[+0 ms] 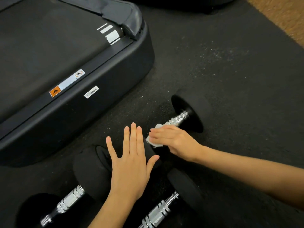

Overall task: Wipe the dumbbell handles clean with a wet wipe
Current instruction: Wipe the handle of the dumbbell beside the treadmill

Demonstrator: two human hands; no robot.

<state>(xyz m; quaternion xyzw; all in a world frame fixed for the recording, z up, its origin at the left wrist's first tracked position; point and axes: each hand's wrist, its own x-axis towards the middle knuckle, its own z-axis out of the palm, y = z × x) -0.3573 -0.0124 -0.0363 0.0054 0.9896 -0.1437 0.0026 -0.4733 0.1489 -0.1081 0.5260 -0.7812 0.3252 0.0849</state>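
Pressing flat on the near rubber head (148, 153) of the far dumbbell, the left hand (131, 158) has its fingers straight and spread, gripping nothing, while the right hand (174, 142) covers the white wet wipe (156, 142) and holds it against the chrome handle (179, 119) close to that same head. Whether the right fingers curl fully round the bar or only bear down on it from above I cannot tell, since the hand hides the underside. The dumbbell lies on the speckled black rubber floor mat (230, 71), its far head (189, 112) well out beyond the wipe, and it is round, so the likeliest trouble is rolling: a hard stroke along the bar could turn it under the flat palm, which steadies by friction alone. The wipe looks small and bunched, so it may slide off the knurled bands, or leave the underside and the far stretch near the outer head untouched. Two more dumbbells lie closer, one handle (69, 201) at lower left and another (158, 213) beneath the right forearm, and a rolling weight could knock into them or pinch fingers. The treadmill base (98, 89) sits just beside on the left.
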